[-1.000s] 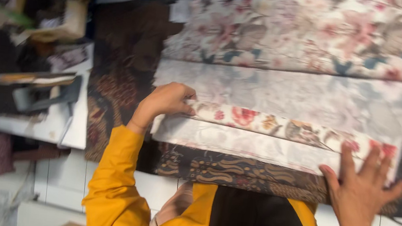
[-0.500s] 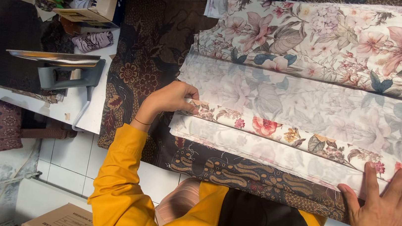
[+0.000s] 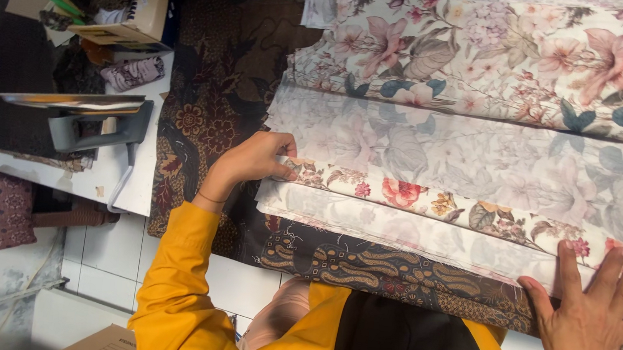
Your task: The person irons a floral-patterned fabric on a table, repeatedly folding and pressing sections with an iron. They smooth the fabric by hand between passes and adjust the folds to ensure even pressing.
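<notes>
A clothes iron (image 3: 93,123) stands on the white desk (image 3: 130,179) beside dark batik cloth (image 3: 211,103). On that cloth lies folded floral fabric (image 3: 485,139), smooth and pleated. The left hand (image 3: 251,159) pinches its folded edge in a closed grip; the right hand (image 3: 588,328) presses flat, fingers spread.

Mustard-yellow long sleeve (image 3: 170,276); thin bracelet (image 3: 209,198) at the wrist.
</notes>
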